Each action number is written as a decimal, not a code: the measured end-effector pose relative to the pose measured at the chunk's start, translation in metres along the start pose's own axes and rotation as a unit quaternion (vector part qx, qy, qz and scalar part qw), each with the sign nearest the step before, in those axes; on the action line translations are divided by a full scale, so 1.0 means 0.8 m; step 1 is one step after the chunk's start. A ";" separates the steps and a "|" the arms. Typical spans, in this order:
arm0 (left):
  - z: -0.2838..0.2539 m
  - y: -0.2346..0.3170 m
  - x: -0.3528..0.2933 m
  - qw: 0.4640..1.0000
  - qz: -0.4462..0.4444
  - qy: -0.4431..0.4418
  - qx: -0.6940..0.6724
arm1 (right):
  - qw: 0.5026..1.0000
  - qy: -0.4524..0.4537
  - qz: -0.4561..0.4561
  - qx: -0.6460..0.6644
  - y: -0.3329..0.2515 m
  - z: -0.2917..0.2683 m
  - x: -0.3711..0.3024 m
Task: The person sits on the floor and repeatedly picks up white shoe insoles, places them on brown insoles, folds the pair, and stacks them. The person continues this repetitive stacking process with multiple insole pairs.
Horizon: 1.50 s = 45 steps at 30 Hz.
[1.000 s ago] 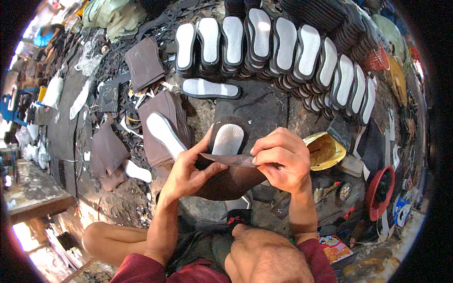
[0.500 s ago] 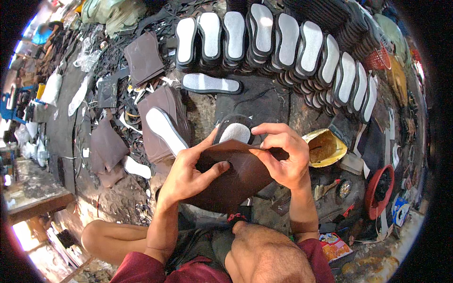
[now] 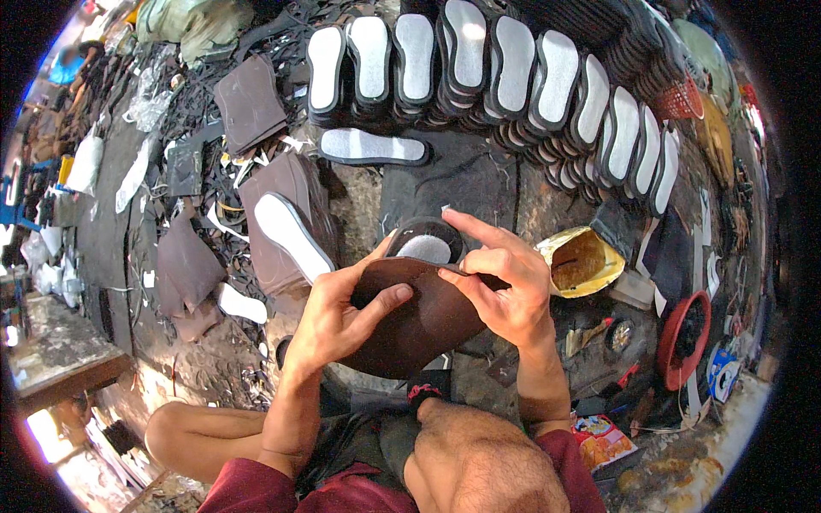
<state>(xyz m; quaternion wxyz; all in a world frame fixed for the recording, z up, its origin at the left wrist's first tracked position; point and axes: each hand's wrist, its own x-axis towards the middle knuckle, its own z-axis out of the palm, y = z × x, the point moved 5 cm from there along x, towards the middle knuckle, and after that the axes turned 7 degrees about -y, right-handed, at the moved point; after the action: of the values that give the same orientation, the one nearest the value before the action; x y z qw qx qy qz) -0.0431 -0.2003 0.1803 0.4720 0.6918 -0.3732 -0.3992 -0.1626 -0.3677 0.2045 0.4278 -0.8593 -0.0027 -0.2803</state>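
A dark brown leather-like sheet [image 3: 402, 329] is held up in front of me, its far edge curved. My left hand [image 3: 338, 312] grips it at the left, thumb lying on its near face and fingers hidden behind. At the far edge's right end, my right hand [image 3: 511, 286] pinches the sheet between thumb and bent fingers. Its index finger stretches away, with a tiny white scrap [image 3: 445, 209] at the tip. Just beyond the sheet shows the rounded end of a black-edged sole [image 3: 425, 247] with a pale grey pad; the sheet hides the remainder.
Stacked black soles with white tops [image 3: 468, 47] curve across the back. One sole [image 3: 372, 146] lies sideways before them; another [image 3: 291, 235] rests on brown sheets [image 3: 261, 192] at left. To the right stand a yellow-lined container [image 3: 586, 265], a brush [image 3: 590, 336] and a red basin [image 3: 682, 338].
My right index finger has straightened away from the sheet, lifting a tiny white scrap. The sheet's far edge has become more curved. The whole view has shifted slightly.
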 end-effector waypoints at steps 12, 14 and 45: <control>0.015 -0.024 0.019 0.998 -0.036 0.031 -0.029 | 0.967 0.020 0.235 0.099 0.032 0.024 -0.025; 0.016 -0.027 0.021 0.997 -0.006 0.059 -0.043 | 0.950 0.027 0.277 0.141 0.025 0.020 -0.019; -0.007 -0.043 0.054 0.985 -0.072 -0.069 -0.138 | 0.884 -0.125 0.327 0.309 0.077 0.025 -0.007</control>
<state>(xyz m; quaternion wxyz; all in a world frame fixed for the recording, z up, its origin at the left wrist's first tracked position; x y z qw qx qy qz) -0.0155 -0.2276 0.1406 0.5063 0.6157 -0.2951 -0.5267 -0.1430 -0.3910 0.1470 0.7351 -0.6637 0.1388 0.0008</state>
